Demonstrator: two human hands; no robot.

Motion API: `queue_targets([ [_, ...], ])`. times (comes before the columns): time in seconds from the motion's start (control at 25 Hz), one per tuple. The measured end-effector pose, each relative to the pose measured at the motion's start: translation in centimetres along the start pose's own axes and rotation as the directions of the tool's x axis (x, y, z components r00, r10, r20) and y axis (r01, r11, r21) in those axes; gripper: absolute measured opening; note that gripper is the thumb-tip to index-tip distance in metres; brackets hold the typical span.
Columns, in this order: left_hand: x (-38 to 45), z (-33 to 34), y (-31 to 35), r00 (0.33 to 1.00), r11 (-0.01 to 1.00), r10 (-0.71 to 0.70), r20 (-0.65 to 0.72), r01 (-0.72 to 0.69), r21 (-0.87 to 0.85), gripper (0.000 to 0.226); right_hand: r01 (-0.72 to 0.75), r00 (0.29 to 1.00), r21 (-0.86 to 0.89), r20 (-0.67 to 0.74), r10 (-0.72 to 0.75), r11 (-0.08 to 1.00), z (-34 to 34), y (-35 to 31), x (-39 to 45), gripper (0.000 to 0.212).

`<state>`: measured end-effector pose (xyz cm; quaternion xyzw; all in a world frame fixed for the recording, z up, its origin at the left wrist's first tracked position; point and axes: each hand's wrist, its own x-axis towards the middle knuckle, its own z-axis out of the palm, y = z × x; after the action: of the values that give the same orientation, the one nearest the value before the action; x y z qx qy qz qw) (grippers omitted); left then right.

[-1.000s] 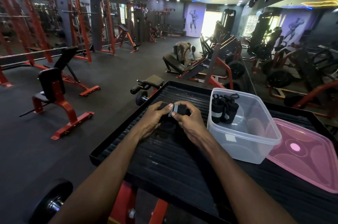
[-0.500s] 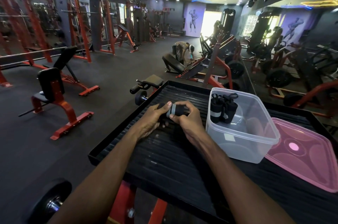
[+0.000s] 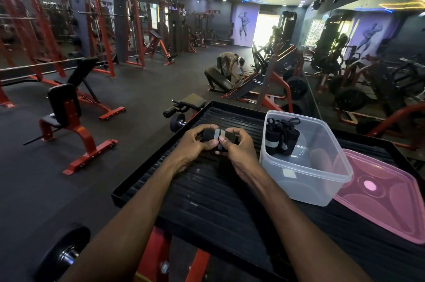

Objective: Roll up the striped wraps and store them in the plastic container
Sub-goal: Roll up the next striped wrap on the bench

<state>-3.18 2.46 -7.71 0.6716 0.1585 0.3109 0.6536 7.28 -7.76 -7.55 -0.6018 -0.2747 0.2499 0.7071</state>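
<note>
Just above the middle of the frame we are holding a black fabric wrap with pale grey stripes (image 3: 217,137) between both hands, above the black ribbed rubber-topped platform (image 3: 207,201). Our left hand (image 3: 195,143) is curling its fingers round the left end of the roll, thumb meeting the stripes, while our right hand (image 3: 239,146) is gripping the right end, thumb pressing the striped band from the front. To the right, the clear rectangular plastic container (image 3: 305,180) is standing open, with two or three rolled black striped wraps (image 3: 281,139) already upright in its far left corner; the translucent pink plastic lid (image 3: 386,199) is lying beside it at the right edge. We are judging the wrap to be light, soft and springy, likely to loosen if the pinch slackens, so we are favouring a hold across the outer turn, thumb on the free end. Whether a loose tail remains is hidden by our fingers.
</note>
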Motion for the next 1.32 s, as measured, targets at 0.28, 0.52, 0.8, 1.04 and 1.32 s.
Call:
queue_targets([
  [0.28, -0.2, -0.1, 0.2, 0.998, 0.994, 0.049, -0.037, -0.045, 0.099, 0.037, -0.072, 0.997, 0.135, 0.033, 0.068, 0.988, -0.2, -0.3, 0.2, 0.039],
  [0.52, -0.7, 0.0, 0.0, 0.995, 0.997, -0.05, 0.084, 0.045, 0.06, 0.038, 0.076, 0.997, -0.28, 0.001, -0.079, 0.957, -0.7, 0.2, -0.1, 0.016],
  [0.8, -0.7, 0.4, 0.5, 0.999, 0.999, -0.041, 0.015, 0.041, 0.027, 0.022, 0.19, 0.98, -0.437, 0.026, -0.199, 0.879, -0.3, -1.4, -1.1, 0.018],
  [1.04, -0.2, 1.3, 1.4, 0.998, 0.998, 0.058, -0.032, -0.058, -0.017, 0.045, 0.213, 0.976, -0.313, 0.022, -0.217, 0.926, -0.3, -2.8, -1.2, 0.015],
  [1.32, 2.4, 3.5, 3.1, 0.991, 0.992, 0.117, 0.058, -0.12, 0.042, 0.055, 0.273, 0.941, -0.414, -0.071, -0.329, 0.869, -3.4, -8.3, -0.7, 0.015],
])
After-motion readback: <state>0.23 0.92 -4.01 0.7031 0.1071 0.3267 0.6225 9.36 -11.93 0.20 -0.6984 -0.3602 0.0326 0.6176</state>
